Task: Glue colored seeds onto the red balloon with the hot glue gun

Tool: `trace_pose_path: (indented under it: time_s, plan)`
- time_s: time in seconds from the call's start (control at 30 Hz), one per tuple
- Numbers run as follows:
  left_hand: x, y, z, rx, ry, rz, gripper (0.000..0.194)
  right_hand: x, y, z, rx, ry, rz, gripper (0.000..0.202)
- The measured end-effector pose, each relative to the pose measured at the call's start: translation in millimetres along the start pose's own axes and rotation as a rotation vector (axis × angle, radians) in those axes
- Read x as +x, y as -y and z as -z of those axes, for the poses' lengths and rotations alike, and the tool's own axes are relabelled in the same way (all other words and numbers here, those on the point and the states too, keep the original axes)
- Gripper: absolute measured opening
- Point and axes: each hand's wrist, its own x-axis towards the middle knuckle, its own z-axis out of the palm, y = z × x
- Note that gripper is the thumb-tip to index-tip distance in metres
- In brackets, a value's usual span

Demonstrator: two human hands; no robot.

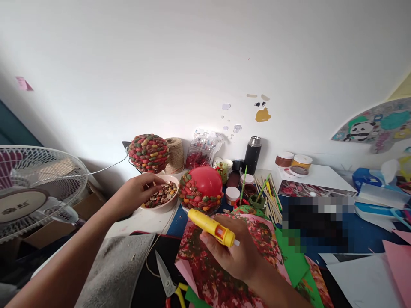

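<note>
My right hand (236, 250) is wrapped round a yellow glue gun (210, 226), its nozzle pointing up and left, close to a red balloon (207, 182). Painted shells in red, green and orange cover the balloon's left side and lower part. My left hand (141, 192) reaches over a pale bowl (175, 199) of coloured shells (162, 196), its fingers bent down at the bowl's left part. Whether the fingertips hold a shell cannot be made out. Behind the bowl sits a ball (149, 153) fully covered with coloured shells.
Scissors (167, 276) lie open near the front edge. A fan (41, 192) stands at left. Twine (175, 154), a black flask (253, 156), paint jars (233, 195) and sticks (272, 199) are at the back. Paint-covered paper (208, 273) lies under my right hand.
</note>
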Motion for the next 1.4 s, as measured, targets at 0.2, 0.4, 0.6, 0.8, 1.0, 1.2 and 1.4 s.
trace_pose_path:
  time_s: [0.2, 0.4, 0.6, 0.8, 1.0, 1.2, 1.4]
  plan:
    - [0, 32, -5.5, 0.363, 0.201, 0.168, 0.025, 0, -1, 0, 0.001, -0.012, 0.0, 0.043]
    - [12, 35, -23.8, 0.408, 0.234, 0.205, 0.022, 1, 1, 0, 0.029, -0.006, 0.03, 0.037]
    - [18, 42, -38.9, 0.412, 0.236, 0.222, 0.02, 1, -1, 0, 0.015, 0.011, 0.032, 0.04]
    - [22, 47, -41.6, 0.364, 0.182, 0.254, 0.028, -1, -3, -3, -0.03, 0.038, 0.055, 0.041]
    - [13, 39, -24.1, 0.21, 0.095, 0.275, 0.041, 0, -1, -1, -0.016, 0.015, 0.031, 0.042]
    - [-26, -12, -3.1, -0.293, -0.034, 0.268, 0.051, 0, 0, 0, 0.127, 0.004, -0.156, 0.044]
    - [-48, -72, -16.5, -0.533, -0.011, 0.099, 0.034, -1, -1, -1, 0.278, -0.056, -0.395, 0.047]
